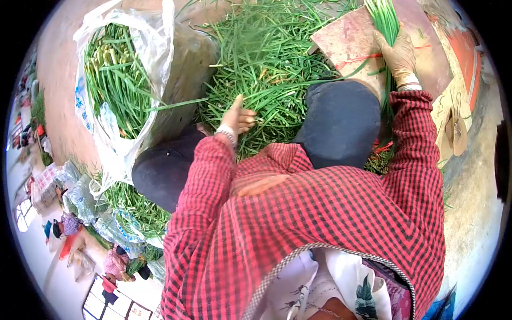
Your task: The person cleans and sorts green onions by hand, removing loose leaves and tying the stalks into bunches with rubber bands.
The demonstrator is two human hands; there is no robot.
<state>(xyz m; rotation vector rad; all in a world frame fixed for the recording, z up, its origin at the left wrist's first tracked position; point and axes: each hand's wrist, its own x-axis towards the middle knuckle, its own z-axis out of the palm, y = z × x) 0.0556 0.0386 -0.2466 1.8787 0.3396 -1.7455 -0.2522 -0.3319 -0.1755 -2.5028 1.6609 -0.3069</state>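
My right hand (399,57), in a pale glove, is closed around a bunch of chives (384,22) over a worn board (346,42). The bunch's paler ends point away from me, and green leaves trail below the hand beside my knee. My left hand (240,117) hovers over or rests at a heap of loose green leaves (266,64); its thumb is raised, its fingers are apart, and nothing shows in it. Left of that hand, a white plastic bag (165,58) holds many chives (117,80) packed together.
My dark-covered knees (338,122) frame the heap. Red string (360,60) lies across the board. More greens (136,205) and plastic bags (80,197) lie to the left. Other people (114,264) sit farther off. A sandal-like item (457,130) is at the right.
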